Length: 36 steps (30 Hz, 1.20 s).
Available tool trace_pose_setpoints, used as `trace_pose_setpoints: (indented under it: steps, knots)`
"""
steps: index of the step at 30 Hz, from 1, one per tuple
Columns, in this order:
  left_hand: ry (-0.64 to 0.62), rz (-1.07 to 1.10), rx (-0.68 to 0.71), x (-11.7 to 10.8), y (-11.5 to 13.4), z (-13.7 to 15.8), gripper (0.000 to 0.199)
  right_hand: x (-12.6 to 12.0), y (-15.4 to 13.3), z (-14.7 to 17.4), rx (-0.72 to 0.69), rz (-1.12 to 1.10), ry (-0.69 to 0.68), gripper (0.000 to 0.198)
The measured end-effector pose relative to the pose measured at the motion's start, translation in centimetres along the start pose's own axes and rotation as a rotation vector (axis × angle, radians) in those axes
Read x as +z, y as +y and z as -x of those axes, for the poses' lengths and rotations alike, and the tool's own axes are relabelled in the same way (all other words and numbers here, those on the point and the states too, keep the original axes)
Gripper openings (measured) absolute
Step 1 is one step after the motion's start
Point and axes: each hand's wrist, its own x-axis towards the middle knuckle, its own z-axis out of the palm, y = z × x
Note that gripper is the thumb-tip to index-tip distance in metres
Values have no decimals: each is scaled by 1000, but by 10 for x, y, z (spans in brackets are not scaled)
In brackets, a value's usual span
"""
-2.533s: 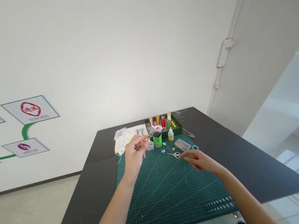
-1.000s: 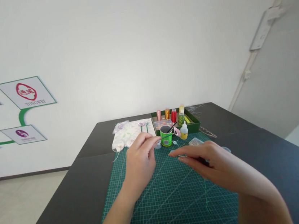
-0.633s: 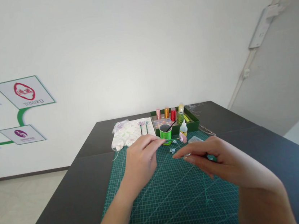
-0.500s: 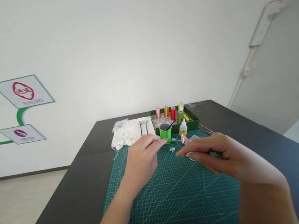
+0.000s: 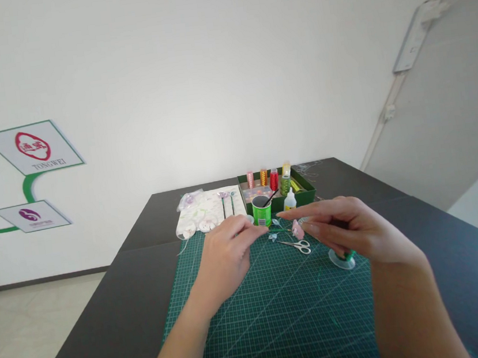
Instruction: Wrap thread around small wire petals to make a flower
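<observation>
My left hand point(image 5: 226, 253) is closed, its thumb and index finger pinching the end of a thin green stem point(image 5: 281, 231). A pink flower point(image 5: 298, 230) sits at the stem's right end, and small pale-blue leaves point(image 5: 273, 237) show beside the stem. To the right, my right hand point(image 5: 349, 226) has its index finger stretched toward the stem over the flower. Its lower fingers are curled round a green thread spool point(image 5: 342, 260) with a clear flange, partly hidden by the hand. Silver scissors point(image 5: 302, 246) lie on the green cutting mat point(image 5: 281, 313) between the hands.
Behind the hands stand a green can point(image 5: 262, 214) with a dark stick in it, a glue bottle point(image 5: 289, 200) and a green box point(image 5: 306, 195) of colored thread spools. A white cloth point(image 5: 203, 206) at back left bears two stemmed flowers point(image 5: 227, 201) and flat white spools.
My right hand has risen and turned, uncovering the scissors and showing the spool's clear flange below it. My left hand keeps its pinch in nearly the same place.
</observation>
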Motion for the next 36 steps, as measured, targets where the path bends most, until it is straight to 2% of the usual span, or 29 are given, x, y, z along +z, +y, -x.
trace_pose_setpoints:
  steps: [6,12,19,28,36]
  knots:
    - [-21,11,50,1,2,-2,32,-3,5,-3,5,30,90,39]
    - [-23,63,60,3,5,-4,31,-5,17,-11,44,20,125,42]
    - [29,121,33,4,3,-3,33,-3,36,-26,118,-24,57,42]
    - [122,201,-78,5,-3,-4,25,10,47,-39,180,-31,-38,46]
    - [164,188,-118,5,-18,-5,39,16,50,-43,194,83,-109,48]
